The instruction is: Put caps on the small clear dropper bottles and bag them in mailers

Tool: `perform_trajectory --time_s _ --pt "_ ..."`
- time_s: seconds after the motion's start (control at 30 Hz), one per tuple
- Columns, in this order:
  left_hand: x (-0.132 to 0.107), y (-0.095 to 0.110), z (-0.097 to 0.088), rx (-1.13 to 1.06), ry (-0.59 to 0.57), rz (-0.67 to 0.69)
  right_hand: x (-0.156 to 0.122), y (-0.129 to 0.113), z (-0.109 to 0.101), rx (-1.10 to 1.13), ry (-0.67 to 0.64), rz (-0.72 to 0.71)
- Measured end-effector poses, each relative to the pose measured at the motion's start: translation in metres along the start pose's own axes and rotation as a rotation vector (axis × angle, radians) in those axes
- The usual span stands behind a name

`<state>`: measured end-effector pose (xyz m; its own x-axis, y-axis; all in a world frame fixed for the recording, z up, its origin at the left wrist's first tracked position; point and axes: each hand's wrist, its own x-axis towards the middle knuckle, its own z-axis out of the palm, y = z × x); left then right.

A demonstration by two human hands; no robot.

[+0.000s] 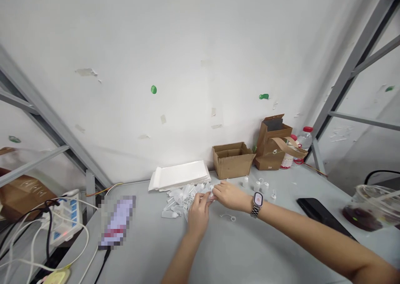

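Note:
My left hand (199, 214) and my right hand (230, 195) meet at the right edge of a pile of small clear and white plastic parts (178, 201). Both are closed, fingertips pinching a small white plastic piece (211, 193) that the fingers mostly hide. A watch (258, 199) is on my right wrist. Beyond that wrist, several small white plastic bottles (265, 187) stand upright, some with looped cap straps. Below my right hand, a loose white strap with a ring (233, 218) lies on the grey table (237, 255).
Behind the pile lie flat white packets (183, 174). An open cardboard box (234, 163), a brown paper bag (270, 150) and red-capped bottles (304, 139) stand along the wall. Right: a black phone (323, 217) and a plastic cup (371, 211). Left: a pixelated, cabled device (118, 223) and a power strip (67, 217).

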<state>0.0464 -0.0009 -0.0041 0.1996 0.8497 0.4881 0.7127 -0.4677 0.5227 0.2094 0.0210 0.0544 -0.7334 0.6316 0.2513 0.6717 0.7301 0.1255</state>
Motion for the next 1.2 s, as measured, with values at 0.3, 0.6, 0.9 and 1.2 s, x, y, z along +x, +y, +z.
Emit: perform_trajectory --time_s 0.3,0.6,0.9,1.2 --pt "-0.001 -0.007 0.005 0.198 0.052 0.049 -0.018 -0.021 0.026 0.351 0.24 0.327" --pt "-0.003 -0.008 0.004 0.166 0.13 0.136 -0.024 -0.033 0.035 0.583 0.222 0.51" --pt "-0.004 -0.004 0.005 0.204 0.086 0.201 -0.02 -0.029 0.04 1.08 0.492 0.748" --pt "-0.007 -0.001 0.009 0.187 0.071 0.232 -0.018 -0.025 0.048 1.151 0.632 0.895"
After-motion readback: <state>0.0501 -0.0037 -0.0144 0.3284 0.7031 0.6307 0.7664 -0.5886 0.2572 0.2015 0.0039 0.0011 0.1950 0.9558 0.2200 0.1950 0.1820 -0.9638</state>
